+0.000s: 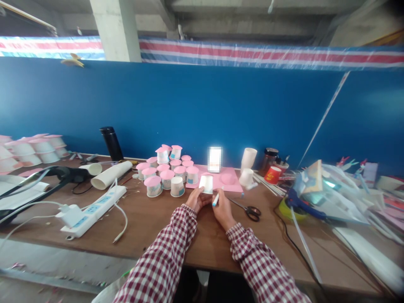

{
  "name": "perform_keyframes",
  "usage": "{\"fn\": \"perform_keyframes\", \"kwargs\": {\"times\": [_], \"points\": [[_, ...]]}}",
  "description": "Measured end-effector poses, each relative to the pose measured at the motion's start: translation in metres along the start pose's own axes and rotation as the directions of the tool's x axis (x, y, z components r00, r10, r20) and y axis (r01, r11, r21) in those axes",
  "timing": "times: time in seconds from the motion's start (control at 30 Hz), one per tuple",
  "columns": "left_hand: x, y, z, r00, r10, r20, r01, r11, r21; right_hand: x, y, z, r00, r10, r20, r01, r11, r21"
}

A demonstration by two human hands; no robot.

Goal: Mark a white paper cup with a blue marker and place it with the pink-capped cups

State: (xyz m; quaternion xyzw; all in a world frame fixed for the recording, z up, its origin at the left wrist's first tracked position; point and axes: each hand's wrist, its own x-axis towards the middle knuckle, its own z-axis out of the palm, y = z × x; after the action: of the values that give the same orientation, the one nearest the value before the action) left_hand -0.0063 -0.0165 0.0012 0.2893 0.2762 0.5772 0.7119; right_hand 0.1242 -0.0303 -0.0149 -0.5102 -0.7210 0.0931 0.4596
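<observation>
My left hand is closed on the lower left side of a white paper cup near the middle of the table. In my right hand is a white marker with a blue end, held beside the cup. Beneath and behind the cup lies a pink sheet with a pink disc on it. Several cups with pink tops stand to the left, and one cup without a pink top is at their front. Scissors lie right of my right hand.
On the left are a white power strip with cables, a paper roll and a black bottle. A red cup, a jar and a tape roll stand right. A blue partition rises behind.
</observation>
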Motion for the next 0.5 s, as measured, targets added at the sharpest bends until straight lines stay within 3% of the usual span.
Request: {"fn": "perform_keyframes", "kwargs": {"times": [0.5], "points": [[0.0008,-0.0004,-0.0009,1.0,0.0,0.001,0.0,1.0,0.002,-0.0005,-0.0012,-0.0012,1.0,-0.009,-0.002,0.009,1.0,0.009]]}}
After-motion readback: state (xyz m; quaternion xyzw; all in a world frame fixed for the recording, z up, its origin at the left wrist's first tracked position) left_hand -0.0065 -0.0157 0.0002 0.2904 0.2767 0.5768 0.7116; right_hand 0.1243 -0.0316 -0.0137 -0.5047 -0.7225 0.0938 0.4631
